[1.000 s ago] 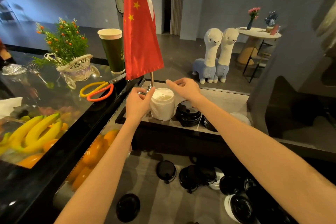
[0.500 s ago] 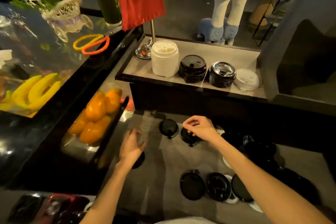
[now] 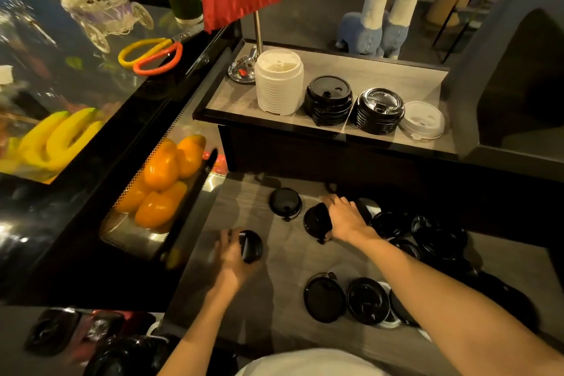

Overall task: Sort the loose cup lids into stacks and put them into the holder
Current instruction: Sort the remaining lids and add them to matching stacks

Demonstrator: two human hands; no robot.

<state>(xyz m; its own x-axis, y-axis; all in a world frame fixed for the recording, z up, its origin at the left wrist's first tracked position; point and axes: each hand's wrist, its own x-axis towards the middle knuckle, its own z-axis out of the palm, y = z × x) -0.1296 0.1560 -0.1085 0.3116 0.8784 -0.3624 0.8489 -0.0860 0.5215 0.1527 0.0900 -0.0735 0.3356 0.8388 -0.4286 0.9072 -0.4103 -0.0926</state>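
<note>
The left hand (image 3: 233, 256) curls its grip around a black lid (image 3: 251, 246) just off the desk (image 3: 283, 256). The right hand (image 3: 346, 218) grips a second black lid (image 3: 317, 220), tilted on edge. Beyond the two hands lies a lone black lid (image 3: 285, 201); more loose lids (image 3: 367, 300) lie near the right forearm. Farther back, on the raised shelf (image 3: 381, 76), stand a white lid stack (image 3: 279, 82) and black lid stacks (image 3: 328, 99).

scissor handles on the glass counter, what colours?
One yellow, one orange: the scissors show clearly in the head view.
</note>
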